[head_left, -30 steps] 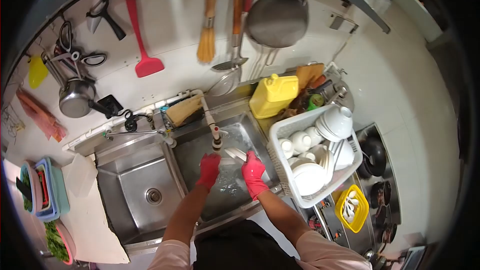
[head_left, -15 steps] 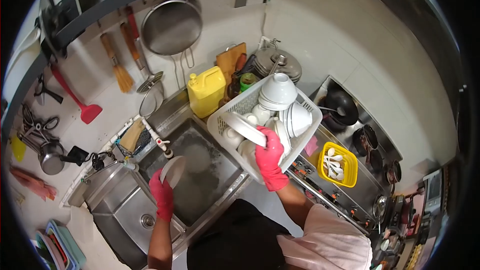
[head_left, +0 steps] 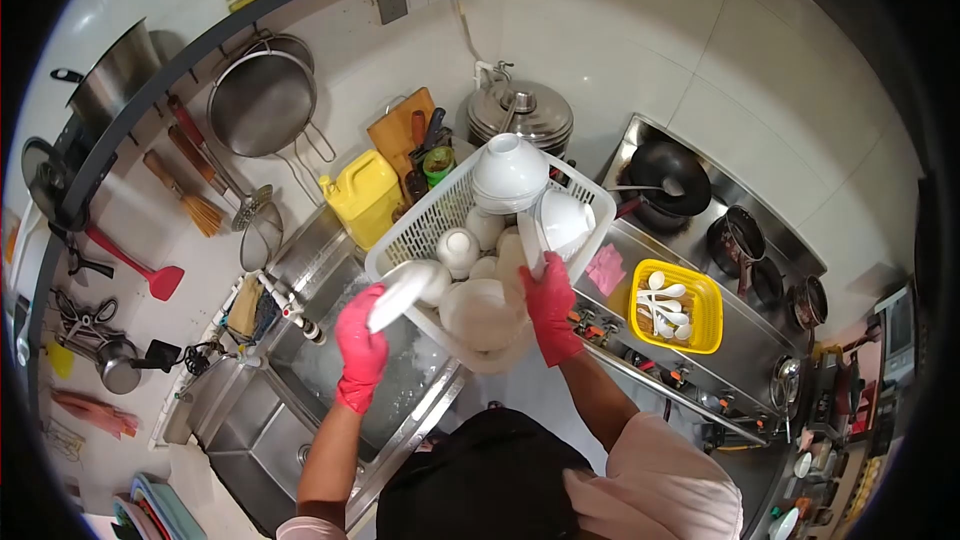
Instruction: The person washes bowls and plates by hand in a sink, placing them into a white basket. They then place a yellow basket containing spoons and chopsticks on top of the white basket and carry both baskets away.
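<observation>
Two gloved hands work well apart beside a water-filled sink [head_left: 420, 420], the left hand [head_left: 360, 340] clamped on the rim of a white plate [head_left: 402, 294] at the left edge of a white slotted basket [head_left: 428, 220], while the right hand [head_left: 549, 305] meets a white dish [head_left: 533, 240] at the basket's right side, its grip too hidden to tell. The plate looks light, stiff and breakable, likely slick under wet rubber, and best held by the rim with thumb and fingers on opposite faces.
</observation>
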`<state>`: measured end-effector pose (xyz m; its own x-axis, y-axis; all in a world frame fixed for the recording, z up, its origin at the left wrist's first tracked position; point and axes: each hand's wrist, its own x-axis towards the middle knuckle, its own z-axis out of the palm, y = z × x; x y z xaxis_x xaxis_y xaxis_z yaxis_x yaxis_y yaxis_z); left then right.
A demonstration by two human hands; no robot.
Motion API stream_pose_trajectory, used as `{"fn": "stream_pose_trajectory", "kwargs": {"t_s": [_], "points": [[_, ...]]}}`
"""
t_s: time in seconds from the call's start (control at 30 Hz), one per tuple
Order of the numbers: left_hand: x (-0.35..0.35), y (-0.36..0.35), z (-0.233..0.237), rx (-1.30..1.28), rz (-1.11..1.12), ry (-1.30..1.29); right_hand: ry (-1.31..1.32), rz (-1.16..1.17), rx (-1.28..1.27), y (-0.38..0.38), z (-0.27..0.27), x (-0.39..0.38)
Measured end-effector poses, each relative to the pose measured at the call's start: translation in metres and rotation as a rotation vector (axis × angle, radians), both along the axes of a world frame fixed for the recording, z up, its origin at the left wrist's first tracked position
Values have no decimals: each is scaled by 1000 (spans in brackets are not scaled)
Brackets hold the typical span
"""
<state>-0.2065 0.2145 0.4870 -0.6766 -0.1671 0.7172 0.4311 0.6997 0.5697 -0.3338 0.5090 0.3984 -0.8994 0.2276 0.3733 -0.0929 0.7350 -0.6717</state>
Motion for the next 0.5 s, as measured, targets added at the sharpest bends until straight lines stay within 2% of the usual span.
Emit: {"fn": "stream_pose_trajectory", "kwargs": {"t_s": [0.07, 0.17, 0.27, 0.37, 0.47, 0.5], "points": [[-20, 19, 3, -240, -157, 81, -10, 117, -21, 7, -2, 5], [-34, 44, 2, -480, -371, -18, -115, 361, -136, 19, -9, 7], [-38, 60, -14, -771, -382, 91, -25, 375, -208, 24, -7, 7], [-40, 72, -22, -871, -404, 102, -310, 421, -303, 23, 17, 15], [-44, 74, -47, -924, -462, 40, -604, 406, -845, 13, 8, 11], [-45, 77, -45, -924, -480, 4, -561, 422, -790, 15, 11, 9]]}}
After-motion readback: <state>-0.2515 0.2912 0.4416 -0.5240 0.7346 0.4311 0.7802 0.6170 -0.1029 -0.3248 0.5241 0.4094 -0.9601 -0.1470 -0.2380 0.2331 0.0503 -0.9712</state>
